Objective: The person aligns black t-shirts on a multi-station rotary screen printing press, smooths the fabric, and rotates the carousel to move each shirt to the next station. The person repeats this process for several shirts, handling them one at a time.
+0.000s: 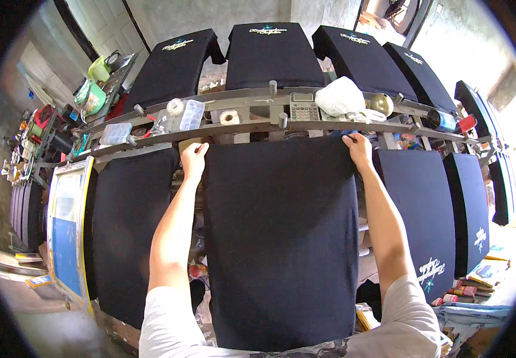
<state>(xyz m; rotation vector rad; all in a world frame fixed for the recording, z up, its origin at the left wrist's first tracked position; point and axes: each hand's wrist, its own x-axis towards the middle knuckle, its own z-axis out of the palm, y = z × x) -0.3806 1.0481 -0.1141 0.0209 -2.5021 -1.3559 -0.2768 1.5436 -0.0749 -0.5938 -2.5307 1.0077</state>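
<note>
A plain black cloth (282,238), smooth and without print, lies over a long board right in front of me. At its far left corner my left hand (193,160) is closed, thumb against the fingers, pinching the cloth's edge. My right hand (360,150) pinches the far right corner in the same way. Both arms are stretched forward along the board's two sides. To the left lies another plain black cloth (132,230) on its own board. On the right, a black cloth (419,209) carries a white and teal print near its lower end.
Beyond my hands runs a metal rail rack holding a calculator (304,107), a tape roll (230,117), a white plastic bag (339,97) and clear boxes (192,114). Printed black cloths (274,59) cover the far boards. A blue printing screen frame (67,232) leans at the left.
</note>
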